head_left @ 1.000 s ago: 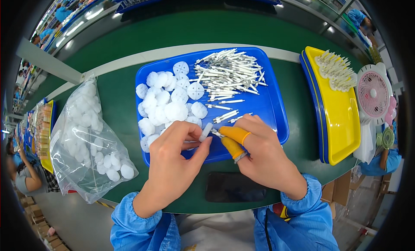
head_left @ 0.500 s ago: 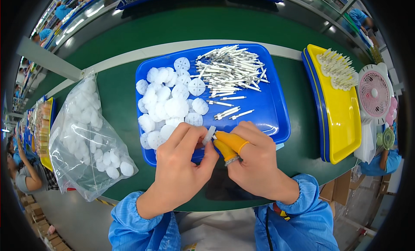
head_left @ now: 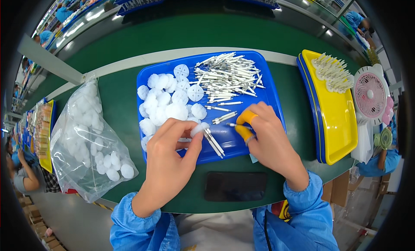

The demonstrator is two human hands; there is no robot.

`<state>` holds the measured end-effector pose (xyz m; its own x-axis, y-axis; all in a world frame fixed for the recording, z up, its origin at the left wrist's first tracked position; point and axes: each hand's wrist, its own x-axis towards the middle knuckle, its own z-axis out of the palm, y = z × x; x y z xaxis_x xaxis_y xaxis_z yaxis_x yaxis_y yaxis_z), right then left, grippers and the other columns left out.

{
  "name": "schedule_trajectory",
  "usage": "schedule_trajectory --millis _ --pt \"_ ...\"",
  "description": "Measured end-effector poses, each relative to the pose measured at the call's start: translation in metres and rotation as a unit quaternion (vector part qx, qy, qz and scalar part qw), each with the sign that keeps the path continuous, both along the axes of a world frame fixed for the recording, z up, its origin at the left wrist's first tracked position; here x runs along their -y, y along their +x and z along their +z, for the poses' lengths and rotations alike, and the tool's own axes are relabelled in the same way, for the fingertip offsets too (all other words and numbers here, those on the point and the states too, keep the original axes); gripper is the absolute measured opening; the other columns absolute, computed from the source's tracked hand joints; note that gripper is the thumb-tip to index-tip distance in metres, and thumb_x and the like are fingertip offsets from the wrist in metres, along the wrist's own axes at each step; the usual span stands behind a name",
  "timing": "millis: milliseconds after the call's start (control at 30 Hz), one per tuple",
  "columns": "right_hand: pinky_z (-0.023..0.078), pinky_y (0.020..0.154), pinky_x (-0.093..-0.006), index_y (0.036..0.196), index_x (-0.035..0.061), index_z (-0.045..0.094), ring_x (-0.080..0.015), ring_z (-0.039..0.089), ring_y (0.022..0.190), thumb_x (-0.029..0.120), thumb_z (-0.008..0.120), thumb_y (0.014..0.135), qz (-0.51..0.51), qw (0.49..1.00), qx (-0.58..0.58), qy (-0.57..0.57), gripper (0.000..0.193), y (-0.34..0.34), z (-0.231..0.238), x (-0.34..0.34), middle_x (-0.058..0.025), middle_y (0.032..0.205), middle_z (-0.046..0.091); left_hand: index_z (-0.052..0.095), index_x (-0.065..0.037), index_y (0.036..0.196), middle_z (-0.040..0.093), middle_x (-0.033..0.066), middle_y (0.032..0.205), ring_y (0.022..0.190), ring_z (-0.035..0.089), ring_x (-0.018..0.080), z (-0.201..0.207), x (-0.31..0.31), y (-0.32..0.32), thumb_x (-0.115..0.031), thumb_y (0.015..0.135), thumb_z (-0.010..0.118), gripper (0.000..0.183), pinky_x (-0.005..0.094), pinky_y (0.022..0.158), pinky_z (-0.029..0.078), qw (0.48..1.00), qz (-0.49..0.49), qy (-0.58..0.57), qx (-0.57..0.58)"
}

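Over the near edge of a blue tray [head_left: 273, 105], my left hand [head_left: 174, 152] pinches a white plastic disc [head_left: 199, 129]. A few thin white rods with metal ends [head_left: 214, 144] stick out from that disc toward me. My right hand [head_left: 269, 138], with yellow finger cots on its thumb and a finger, is closed on the end of a single thin rod [head_left: 231, 125] low in the tray. Several loose rods [head_left: 224, 117] lie beside it. White discs [head_left: 161, 105] heap up in the tray's left half; a pile of rods [head_left: 229, 76] fills its far right.
A clear bag of white discs [head_left: 93, 134] lies at the left. On the right, stacked trays topped by a yellow tray [head_left: 339, 134] hold discs set with rods [head_left: 332, 73]. A pink fan [head_left: 370, 93] stands beyond. A black phone [head_left: 235, 186] lies near the front edge.
My hands have moved apart. The right one went from the disc to the loose rods on the right, taking hold of one; the left drew slightly left with the disc, its rods now showing.
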<state>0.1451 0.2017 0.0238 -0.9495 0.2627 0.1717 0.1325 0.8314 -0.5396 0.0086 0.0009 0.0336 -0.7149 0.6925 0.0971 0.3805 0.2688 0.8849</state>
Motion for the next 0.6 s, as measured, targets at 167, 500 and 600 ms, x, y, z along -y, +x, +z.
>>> schedule_trajectory --millis 167,500,600 --pt "0.049 0.085 -0.0456 0.117 -0.0014 0.076 -0.0377 0.064 0.096 -0.006 0.075 0.081 0.047 0.983 -0.063 -0.169 0.036 0.002 0.021 0.026 -0.0168 0.103 0.067 0.074 0.006 0.111 0.072 0.0094 0.104 0.090 0.076 0.0160 -0.004 -0.001 0.002 0.005 0.098 0.074 0.013 0.0293 0.074 0.065 0.999 -0.021 0.028 0.019" --pt "0.047 0.077 -0.0436 0.121 -0.0024 0.078 -0.0337 0.059 0.088 -0.011 0.073 0.075 0.081 0.991 -0.056 -0.087 0.047 0.002 0.012 0.018 -0.0133 0.094 0.062 0.074 0.006 0.108 0.073 0.0102 0.101 0.088 0.076 0.0172 -0.002 -0.004 0.006 0.005 0.093 0.078 0.016 0.0312 0.073 0.067 0.999 -0.028 0.011 -0.039" --pt "0.047 0.077 -0.0440 0.118 -0.0032 0.078 -0.0341 0.059 0.089 -0.011 0.072 0.074 0.080 0.993 -0.071 -0.053 0.045 -0.001 0.009 0.021 -0.0137 0.094 0.062 0.072 0.006 0.105 0.073 0.0103 0.100 0.089 0.078 0.0182 -0.003 -0.002 0.007 0.005 0.091 0.081 0.016 0.0316 0.073 0.068 1.000 -0.024 -0.007 -0.014"
